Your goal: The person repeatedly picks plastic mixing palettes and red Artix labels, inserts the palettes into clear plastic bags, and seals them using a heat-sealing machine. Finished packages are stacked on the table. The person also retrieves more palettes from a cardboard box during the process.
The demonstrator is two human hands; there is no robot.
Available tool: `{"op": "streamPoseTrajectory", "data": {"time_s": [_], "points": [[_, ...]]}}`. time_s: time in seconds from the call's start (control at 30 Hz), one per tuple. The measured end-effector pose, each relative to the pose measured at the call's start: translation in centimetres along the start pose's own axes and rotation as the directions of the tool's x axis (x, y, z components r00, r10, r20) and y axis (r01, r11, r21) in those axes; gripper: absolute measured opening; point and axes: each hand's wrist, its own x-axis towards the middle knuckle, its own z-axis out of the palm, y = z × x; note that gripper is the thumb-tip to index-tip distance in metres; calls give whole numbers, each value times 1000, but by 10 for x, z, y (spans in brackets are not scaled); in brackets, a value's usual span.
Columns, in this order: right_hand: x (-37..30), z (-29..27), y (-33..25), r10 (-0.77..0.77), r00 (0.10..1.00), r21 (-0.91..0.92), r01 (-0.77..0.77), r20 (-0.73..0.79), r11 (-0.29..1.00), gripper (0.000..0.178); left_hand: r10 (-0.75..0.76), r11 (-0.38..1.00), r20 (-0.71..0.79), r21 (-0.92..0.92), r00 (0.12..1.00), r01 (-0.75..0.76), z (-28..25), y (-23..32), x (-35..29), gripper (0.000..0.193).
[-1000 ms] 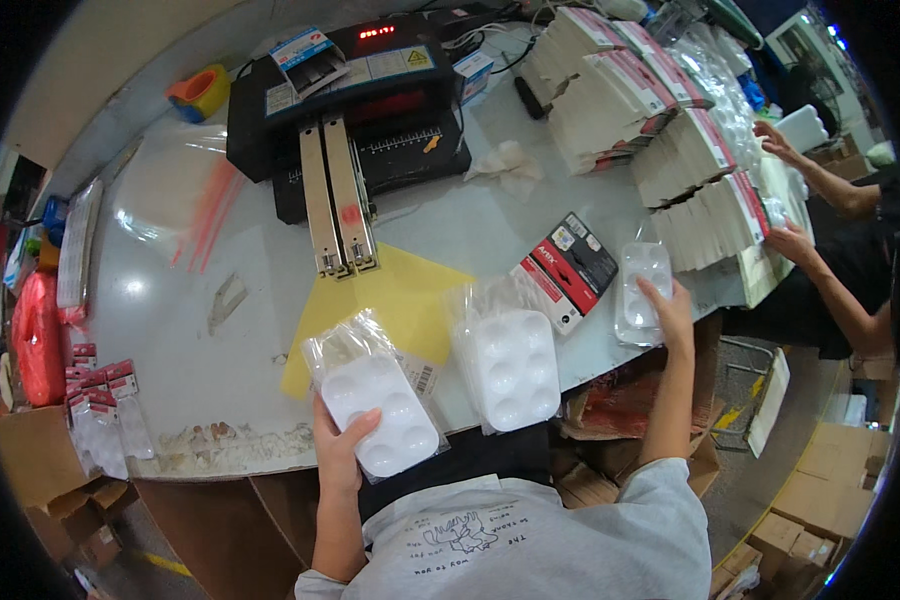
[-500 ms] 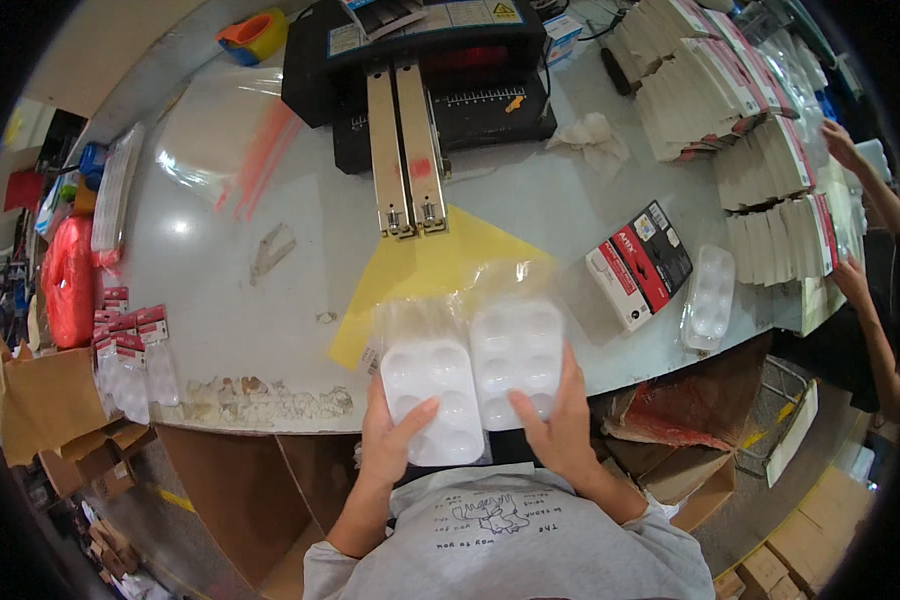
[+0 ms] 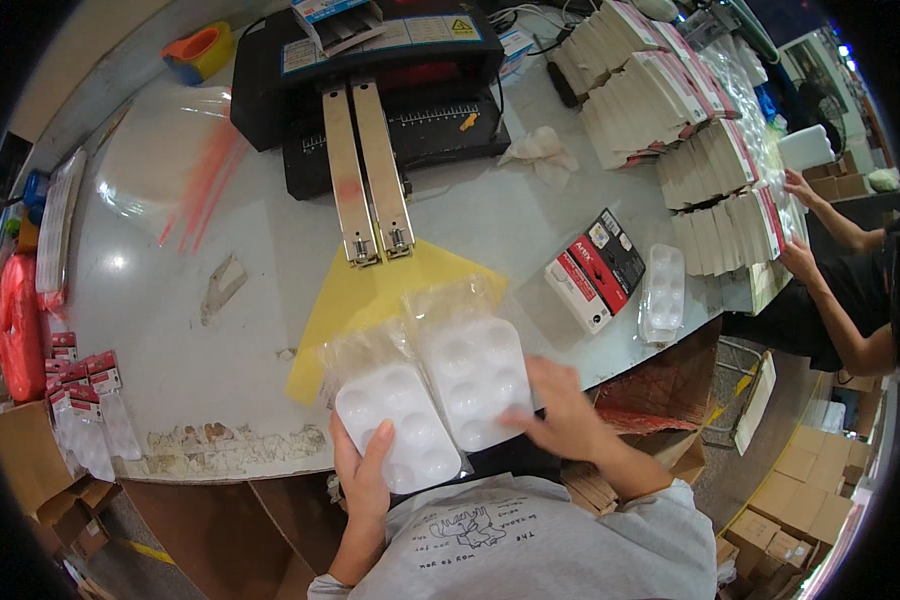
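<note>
Head view: grey surface (image 3: 170, 360), black machine (image 3: 420, 140) at back, yellow sheet (image 3: 330, 325) below. Near edge: left white tray pack (image 3: 398, 425) just beside right white tray pack (image 3: 478, 385), both in clear film. Left hand (image 3: 363, 475) pinching left pack, thumb on top. Right hand (image 3: 570, 425) blurred at right pack's edge; can't tell if gripping. Likely risk: right pack slipping off the edge, from slick film plus loose hold.

Looks like a packing workshop, judging by the black machine (image 3: 410, 75) at upper centre, rows of packaging (image 3: 695, 165) at upper right, bagged white trays (image 3: 417, 425) at lower centre and cardboard boxes (image 3: 800, 480) at lower right.
</note>
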Motion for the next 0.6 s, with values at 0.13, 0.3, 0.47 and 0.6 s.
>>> {"op": "streamPoseTrajectory", "data": {"time_s": [0.13, 0.3, 0.47, 0.6], "points": [[47, -37, 51, 55, 807, -306, -285, -588, 908, 73, 268, 931, -153, 294, 951, -215, -13, 17, 8, 42], [64, -33, 94, 225, 873, -408, -412, -433, 815, 106, 435, 783, -154, 551, 887, -289, -22, 39, 33, 19], [63, -40, 96, 197, 892, -358, -354, -407, 864, 118, 344, 813, -118, 534, 932, -232, -14, 37, 43, 23], [66, -45, 88, 224, 875, -348, -389, -430, 853, 115, 310, 850, -153, 487, 938, -201, -11, 38, 42, 21]]}}
